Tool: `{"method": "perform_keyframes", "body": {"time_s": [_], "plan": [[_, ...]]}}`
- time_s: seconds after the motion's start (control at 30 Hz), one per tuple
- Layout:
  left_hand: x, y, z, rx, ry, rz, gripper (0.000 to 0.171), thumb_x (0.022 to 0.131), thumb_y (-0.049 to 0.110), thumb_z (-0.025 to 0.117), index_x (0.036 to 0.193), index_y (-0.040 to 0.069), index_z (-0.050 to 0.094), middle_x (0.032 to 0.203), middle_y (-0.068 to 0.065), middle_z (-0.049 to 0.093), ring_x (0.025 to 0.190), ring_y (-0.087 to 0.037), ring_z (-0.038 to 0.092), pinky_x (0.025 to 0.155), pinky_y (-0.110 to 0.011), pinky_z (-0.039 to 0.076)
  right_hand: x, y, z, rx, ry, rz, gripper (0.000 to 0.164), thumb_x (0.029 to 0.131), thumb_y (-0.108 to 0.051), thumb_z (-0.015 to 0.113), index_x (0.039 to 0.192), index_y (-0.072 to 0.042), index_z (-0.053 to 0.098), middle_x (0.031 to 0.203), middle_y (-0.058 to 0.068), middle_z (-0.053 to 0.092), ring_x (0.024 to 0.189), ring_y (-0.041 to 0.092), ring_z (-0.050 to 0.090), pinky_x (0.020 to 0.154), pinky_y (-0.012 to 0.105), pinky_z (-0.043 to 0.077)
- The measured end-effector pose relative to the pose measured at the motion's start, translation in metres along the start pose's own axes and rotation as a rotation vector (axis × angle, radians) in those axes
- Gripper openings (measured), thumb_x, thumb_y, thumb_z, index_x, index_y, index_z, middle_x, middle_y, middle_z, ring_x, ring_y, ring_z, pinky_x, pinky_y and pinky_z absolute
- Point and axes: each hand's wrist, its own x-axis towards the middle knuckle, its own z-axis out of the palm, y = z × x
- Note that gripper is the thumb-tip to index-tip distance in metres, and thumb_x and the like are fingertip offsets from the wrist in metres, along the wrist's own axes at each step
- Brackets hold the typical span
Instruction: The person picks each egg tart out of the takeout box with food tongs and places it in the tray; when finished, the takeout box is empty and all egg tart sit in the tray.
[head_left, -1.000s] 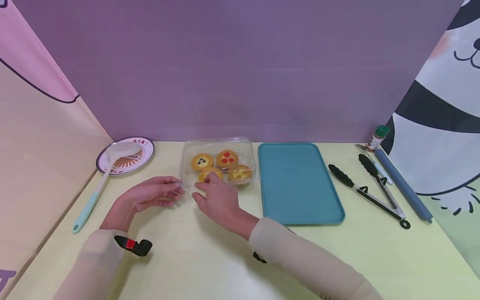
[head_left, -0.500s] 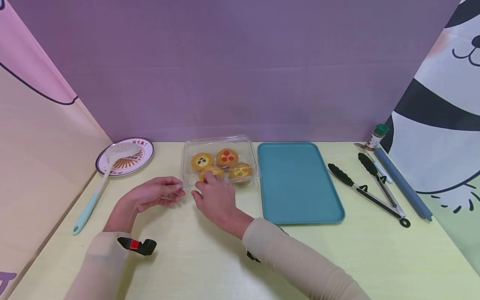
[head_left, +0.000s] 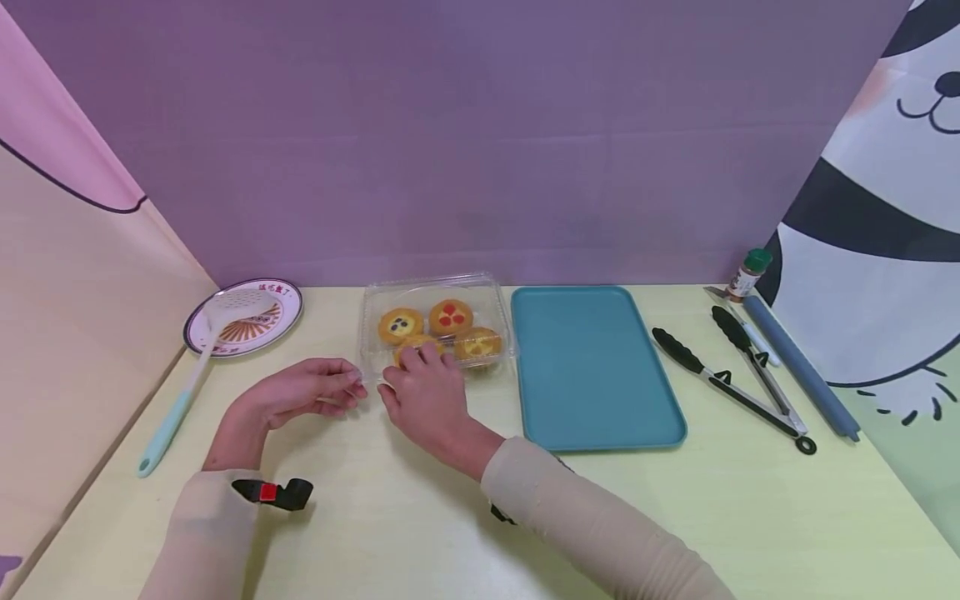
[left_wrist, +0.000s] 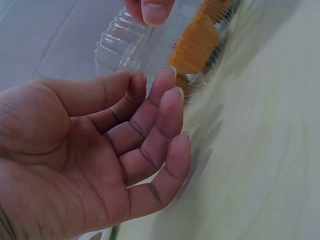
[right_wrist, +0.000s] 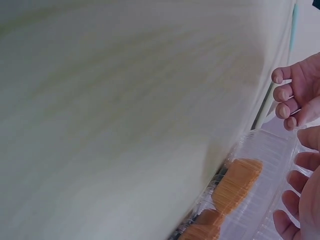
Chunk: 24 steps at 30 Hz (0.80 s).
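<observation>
A clear plastic clamshell box [head_left: 487, 300] stands near the back of the table with several round golden tarts inside. One tart [head_left: 451, 317] bears red pieces and another tart [head_left: 401, 326] dark ones. At the box's front left corner, my left hand [head_left: 303, 392] pinches the thin edge between thumb and index finger, its other fingers loosely bent. The right hand [head_left: 429, 402] lies over the front of the box, fingertips on the clear plastic, partly hiding a front tart [head_left: 408, 346]. In the right wrist view, the fingers [right_wrist: 295, 200] of this hand are relaxed beside the lid.
A blue tray [head_left: 596, 367] lies right of the box. Farther right are black-handled tongs [head_left: 742, 400], a blue-grey roll [head_left: 802, 367] and a green-capped jar [head_left: 748, 275]. On the left, a skimmer [head_left: 180, 408] rests across a patterned plate [head_left: 288, 317]. A purple backdrop [head_left: 480, 142] borders the back.
The right hand has shifted slightly left and down along the front of the box. My left hand stays at the corner. The box has hardly moved.
</observation>
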Motion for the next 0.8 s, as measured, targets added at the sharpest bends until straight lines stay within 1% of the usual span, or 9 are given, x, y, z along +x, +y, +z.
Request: {"method": "perform_keyframes", "body": {"time_s": [0.1, 0.23, 0.3, 0.5, 0.67, 0.8], "plan": [[-0.0019, 0.0005, -0.0004, 0.018, -0.002, 0.002, 0.032, 0.104, 0.027, 0.054, 0.117, -0.002, 0.056, 0.108, -0.008, 0.067, 0.096, -0.021, 0.064, 0.088, -0.036, 0.057, 0.001, -0.0015, 0.0001, -0.011, -0.005, 0.007, 0.02, 0.097, -0.05, 0.059, 0.095, -0.038, 0.075, 0.096, -0.013, 0.06, 0.099, 0.013, 0.051, 0.08, 0.031, 0.042], [-0.0029, 0.0004, 0.0005, 0.03, -0.007, -0.003, 0.035, 0.104, 0.028, 0.055, 0.117, -0.004, 0.056, 0.105, -0.008, 0.067, 0.094, -0.021, 0.063, 0.088, -0.035, 0.056, 0.002, -0.0034, 0.0013, -0.034, -0.04, 0.028, 0.023, 0.098, -0.052, 0.057, 0.095, -0.038, 0.075, 0.096, -0.013, 0.06, 0.1, 0.014, 0.051, 0.081, 0.031, 0.04], [-0.0018, -0.0001, 0.0009, 0.033, -0.004, -0.003, 0.035, 0.104, 0.028, 0.055, 0.116, -0.006, 0.057, 0.102, -0.006, 0.067, 0.093, -0.02, 0.063, 0.087, -0.034, 0.055, 0.0021, -0.0036, 0.0028, -0.043, -0.036, 0.039, 0.023, 0.097, -0.053, 0.058, 0.095, -0.038, 0.075, 0.096, -0.013, 0.06, 0.099, 0.014, 0.051, 0.081, 0.031, 0.039], [0.0027, 0.0022, 0.0012, 0.063, 0.017, 0.018, 0.034, 0.103, 0.025, 0.056, 0.113, -0.008, 0.059, 0.095, -0.003, 0.068, 0.088, -0.018, 0.062, 0.083, -0.031, 0.055, 0.0029, -0.0012, 0.0051, -0.028, 0.023, 0.066, 0.02, 0.096, -0.052, 0.061, 0.092, -0.039, 0.075, 0.092, -0.014, 0.058, 0.095, 0.013, 0.05, 0.079, 0.03, 0.037], [0.0023, 0.0042, 0.001, 0.079, 0.01, 0.031, 0.03, 0.104, 0.021, 0.055, 0.112, -0.007, 0.059, 0.094, -0.002, 0.067, 0.085, -0.015, 0.061, 0.081, -0.029, 0.055, 0.0039, -0.0007, 0.0064, -0.006, 0.073, 0.065, 0.016, 0.095, -0.051, 0.064, 0.093, -0.041, 0.076, 0.091, -0.014, 0.059, 0.093, 0.013, 0.049, 0.078, 0.032, 0.036], [0.0019, 0.0052, 0.0014, 0.09, 0.003, 0.039, 0.027, 0.104, 0.019, 0.054, 0.111, -0.007, 0.059, 0.093, -0.003, 0.066, 0.084, -0.014, 0.06, 0.08, -0.028, 0.054, 0.0048, 0.0003, 0.0084, -0.019, 0.094, 0.054, 0.016, 0.094, -0.052, 0.064, 0.092, -0.042, 0.076, 0.091, -0.015, 0.059, 0.092, 0.013, 0.05, 0.078, 0.032, 0.035]]}}
